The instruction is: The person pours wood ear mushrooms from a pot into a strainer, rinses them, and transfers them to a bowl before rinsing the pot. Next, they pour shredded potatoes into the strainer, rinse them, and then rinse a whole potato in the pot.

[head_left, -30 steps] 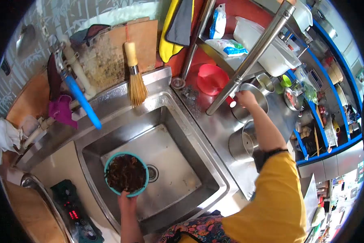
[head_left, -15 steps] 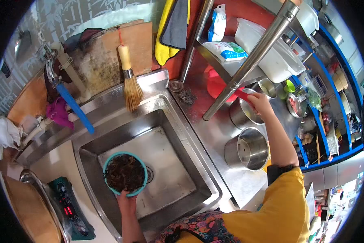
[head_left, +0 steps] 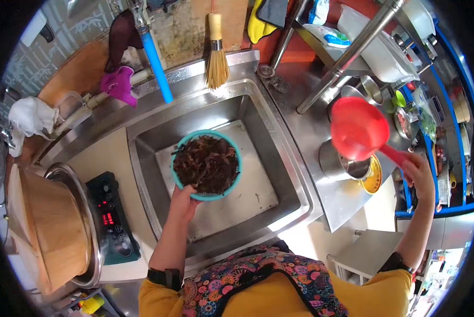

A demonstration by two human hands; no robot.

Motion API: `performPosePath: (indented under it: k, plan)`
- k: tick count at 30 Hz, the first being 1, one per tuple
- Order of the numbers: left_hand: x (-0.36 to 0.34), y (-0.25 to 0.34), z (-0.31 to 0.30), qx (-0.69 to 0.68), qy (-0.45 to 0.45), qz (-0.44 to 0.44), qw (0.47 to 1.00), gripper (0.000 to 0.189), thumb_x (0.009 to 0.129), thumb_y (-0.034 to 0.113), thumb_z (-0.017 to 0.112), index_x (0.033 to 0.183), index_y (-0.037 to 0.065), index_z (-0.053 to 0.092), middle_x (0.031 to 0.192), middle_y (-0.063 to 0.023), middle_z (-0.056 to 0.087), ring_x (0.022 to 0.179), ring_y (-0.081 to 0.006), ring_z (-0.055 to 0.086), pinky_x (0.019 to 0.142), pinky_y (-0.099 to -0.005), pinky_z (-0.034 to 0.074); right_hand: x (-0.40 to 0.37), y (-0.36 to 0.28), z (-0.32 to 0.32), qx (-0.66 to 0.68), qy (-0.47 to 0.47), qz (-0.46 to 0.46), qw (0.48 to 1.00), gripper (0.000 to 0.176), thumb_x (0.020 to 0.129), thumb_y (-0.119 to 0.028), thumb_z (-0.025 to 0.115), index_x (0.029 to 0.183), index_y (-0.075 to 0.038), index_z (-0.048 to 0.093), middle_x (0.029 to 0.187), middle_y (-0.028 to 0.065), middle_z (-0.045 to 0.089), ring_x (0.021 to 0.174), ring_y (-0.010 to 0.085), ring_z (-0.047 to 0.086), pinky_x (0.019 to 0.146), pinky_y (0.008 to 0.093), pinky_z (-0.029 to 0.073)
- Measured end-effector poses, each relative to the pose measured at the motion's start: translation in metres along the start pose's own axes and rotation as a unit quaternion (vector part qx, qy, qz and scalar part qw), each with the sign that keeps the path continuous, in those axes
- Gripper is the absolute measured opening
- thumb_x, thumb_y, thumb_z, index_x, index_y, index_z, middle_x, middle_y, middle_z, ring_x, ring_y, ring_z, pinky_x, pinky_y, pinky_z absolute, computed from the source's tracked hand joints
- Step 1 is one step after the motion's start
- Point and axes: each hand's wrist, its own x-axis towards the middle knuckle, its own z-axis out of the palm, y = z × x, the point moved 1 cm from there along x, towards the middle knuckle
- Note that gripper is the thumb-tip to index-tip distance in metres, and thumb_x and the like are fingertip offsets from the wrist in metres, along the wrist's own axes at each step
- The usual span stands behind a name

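Observation:
My left hand [head_left: 183, 203] grips the near rim of a round teal strainer basket [head_left: 214, 197] and holds it over the sink [head_left: 253, 195]. Dark brown, stringy, dried-looking stuff [head_left: 205, 164] fills the basket; its kind I cannot make out. Off to the right, my right hand [head_left: 419, 171] is closed round the handle of a red plastic water ladle [head_left: 359, 127]. The ladle's bowl hangs above the steel counter, partly covering a steel pot [head_left: 332, 161]. Whether there is water in the bowl is hard to tell.
A blue hose [head_left: 158, 68] and a straw brush [head_left: 217, 68] hang behind the sink. At left stand an induction cooker [head_left: 110, 216] and a large wooden tub [head_left: 52, 227]. A steel shelf post [head_left: 348, 58] rises at right, near a yellow bowl [head_left: 373, 177].
The red ladle has come out from behind the shelf post, towards me and to the right. The basket sits higher and farther right in view, as the camera has also shifted.

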Motion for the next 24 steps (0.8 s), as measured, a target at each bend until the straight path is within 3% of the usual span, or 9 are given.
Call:
performPosePath:
  k: [4,6,8,11,12,14,18,22,24]
  plan:
    - [-0.029,0.032,0.02,0.058,-0.014,-0.008,0.998,0.062,0.07,0.002,0.046,0.13,0.01,0.035,0.114,-0.0104,0.052,0.092,-0.027,0.06,0.07,-0.0424,0.055,-0.066,-0.013,0.065,-0.087,-0.111,-0.049,0.989,0.03,0.08,-0.012,0.06,0.108,-0.002,0.061,0.072,0.0028,0.06,0.057,0.008,0.052,0.049,0.024,0.041]
    - [-0.041,0.04,0.026,0.096,-0.033,-0.019,0.995,0.061,0.07,0.003,0.047,0.13,0.009,0.035,0.113,-0.011,0.052,0.093,-0.0275,0.06,0.071,-0.0434,0.055,-0.079,-0.001,0.122,-0.071,-0.13,-0.22,0.964,0.034,0.078,-0.013,0.062,0.11,-0.001,0.059,0.075,0.0097,0.063,0.061,0.0157,0.057,0.059,0.0305,0.046]
    - [-0.045,0.041,0.037,0.128,-0.071,-0.029,0.989,0.061,0.071,0.003,0.047,0.13,0.008,0.034,0.113,-0.0117,0.053,0.094,-0.028,0.06,0.071,-0.0445,0.056,-0.092,0.014,0.174,-0.038,-0.195,-0.205,0.958,0.036,0.078,-0.012,0.062,0.112,-0.004,0.058,0.087,0.0175,0.063,0.074,0.0264,0.062,0.068,0.0352,0.048]
    - [-0.05,0.027,0.048,0.185,-0.109,-0.016,0.977,0.06,0.073,0.005,0.048,0.131,0.007,0.033,0.114,-0.0125,0.053,0.094,-0.0286,0.061,0.067,-0.045,0.057,-0.121,0.03,0.223,0.021,-0.174,-0.223,0.959,0.038,0.079,-0.017,0.062,0.114,-0.005,0.056,0.088,0.0198,0.063,0.078,0.0328,0.062,0.071,0.0382,0.048]
    - [-0.05,0.021,0.052,0.211,-0.098,-0.024,0.972,0.06,0.073,0.005,0.048,0.131,0.007,0.033,0.113,-0.0126,0.053,0.093,-0.0283,0.061,0.065,-0.0443,0.057,-0.133,0.024,0.224,0.041,-0.193,-0.173,0.965,0.041,0.079,-0.013,0.063,0.118,-0.003,0.054,0.092,0.017,0.063,0.082,0.0301,0.062,0.073,0.0364,0.048]
    - [-0.051,0.008,0.059,0.265,-0.068,-0.039,0.961,0.059,0.074,0.004,0.048,0.131,0.007,0.034,0.113,-0.0128,0.053,0.092,-0.0277,0.061,0.063,-0.043,0.058,-0.146,0.04,0.228,0.053,-0.132,-0.224,0.964,0.041,0.08,-0.018,0.062,0.118,-0.004,0.054,0.094,0.019,0.062,0.082,0.0331,0.061,0.072,0.0377,0.048]
    - [-0.046,-0.022,0.088,0.282,-0.166,-0.011,0.945,0.047,0.075,0.004,0.048,0.122,0.008,0.04,0.104,-0.0104,0.056,0.081,-0.0234,0.064,0.052,-0.038,0.057,-0.166,0.064,0.202,0.034,-0.105,-0.198,0.974,0.042,0.079,-0.016,0.062,0.118,-0.004,0.054,0.092,0.0182,0.062,0.081,0.0336,0.061,0.072,0.0382,0.048]
    - [-0.042,-0.064,0.143,0.395,-0.206,-0.01,0.895,0.04,0.076,0.005,0.05,0.116,0.007,0.046,0.095,-0.0067,0.059,0.063,-0.0147,0.061,0.041,-0.0282,0.051,-0.184,0.098,0.16,0.054,-0.038,-0.168,0.984,0.04,0.078,-0.012,0.063,0.116,-0.004,0.055,0.089,0.0177,0.062,0.077,0.033,0.06,0.069,0.0374,0.049]
    - [-0.049,-0.089,0.18,0.359,-0.228,-0.013,0.905,0.038,0.076,0.004,0.052,0.114,0.008,0.048,0.086,-0.0052,0.059,0.054,-0.0116,0.057,0.036,-0.0235,0.045,-0.194,0.113,0.133,0.078,-0.021,-0.124,0.989,0.037,0.079,-0.011,0.063,0.114,-0.002,0.056,0.088,0.0179,0.062,0.074,0.0315,0.06,0.068,0.0361,0.048]
